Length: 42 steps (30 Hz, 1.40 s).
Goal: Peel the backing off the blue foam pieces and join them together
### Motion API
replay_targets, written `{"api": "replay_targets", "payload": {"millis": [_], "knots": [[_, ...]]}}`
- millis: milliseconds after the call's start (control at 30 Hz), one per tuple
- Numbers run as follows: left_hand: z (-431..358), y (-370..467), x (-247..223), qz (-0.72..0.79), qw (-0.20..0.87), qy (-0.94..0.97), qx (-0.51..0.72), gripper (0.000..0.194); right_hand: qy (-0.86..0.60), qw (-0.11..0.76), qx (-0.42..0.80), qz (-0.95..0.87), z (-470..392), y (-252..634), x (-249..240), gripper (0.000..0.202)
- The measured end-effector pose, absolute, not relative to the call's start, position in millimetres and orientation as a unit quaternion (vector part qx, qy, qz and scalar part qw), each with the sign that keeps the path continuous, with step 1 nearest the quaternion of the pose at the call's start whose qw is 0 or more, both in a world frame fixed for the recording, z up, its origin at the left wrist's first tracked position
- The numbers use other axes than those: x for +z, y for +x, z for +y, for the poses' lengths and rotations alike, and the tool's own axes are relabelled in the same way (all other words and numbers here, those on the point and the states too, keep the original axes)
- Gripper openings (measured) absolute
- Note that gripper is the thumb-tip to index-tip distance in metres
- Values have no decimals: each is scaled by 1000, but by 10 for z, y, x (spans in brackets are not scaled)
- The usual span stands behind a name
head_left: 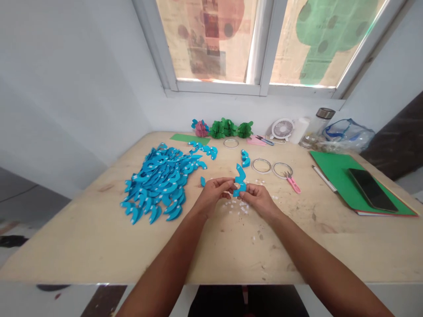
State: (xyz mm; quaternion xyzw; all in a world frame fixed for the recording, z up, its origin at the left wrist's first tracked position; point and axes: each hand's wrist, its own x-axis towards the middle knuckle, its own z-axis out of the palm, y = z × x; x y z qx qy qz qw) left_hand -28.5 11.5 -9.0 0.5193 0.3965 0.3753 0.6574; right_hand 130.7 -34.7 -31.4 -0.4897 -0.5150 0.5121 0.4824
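We have one curved blue paper piece (240,176) in work, pinched by both grips: our left grip (214,193) closes its fingertips on the piece's left edge, while our right grip (260,199) has thumb and fingers closed on its lower right end. The piece stands between the two, its upper arc rising free beyond the fingertips. We cannot tell whether it is a single strip or two joined ones.

As for progress, we judge it well under way. Left of our left grip lies a large heap of blue pieces (158,182), many bearing small white patches, so that share looks already worked on. One small blue piece (202,181) lies just beyond the left grip. Farther out, ahead of both grips, we see a row of blue pieces (211,152) and, nearer the right grip, a small blue cluster (245,158); these few seem to be what is left, though we cannot be sure. White scraps (243,208) dot the desk (231,259) below and between our grips. Beyond the right grip lie two tape rings (261,173) and a pink-handled tool (293,184).
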Motion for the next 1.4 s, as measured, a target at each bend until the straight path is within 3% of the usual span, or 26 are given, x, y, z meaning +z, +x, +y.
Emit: {"api": "replay_targets", "payload": {"millis": [200, 533, 800, 867, 967, 1100, 1400], "knots": [[113, -241, -140, 407, 643, 507, 405, 29, -497, 447, 515, -537, -383, 1259, -232, 29], [58, -156, -150, 446, 531, 559, 455, 14, -498, 484, 497, -521, -351, 1246, -260, 20], [49, -126, -169, 438, 521, 585, 441, 17, -502, 497, 506, -495, -306, 1293, -396, 21], [118, -207, -165, 453, 486, 605, 439, 19, -505, 507, 503, -485, -293, 1307, -415, 22], [290, -413, -179, 530, 319, 646, 447, 17, -510, 524, 495, -469, -275, 1330, -444, 22], [466, -634, -243, 639, 169, 689, 297, 19, -516, 536, 485, -460, -266, 1357, -460, 23], [420, -673, -277, 638, 116, 753, 112, 14, -524, 540, 479, -452, -290, 1339, -351, 21]]}}
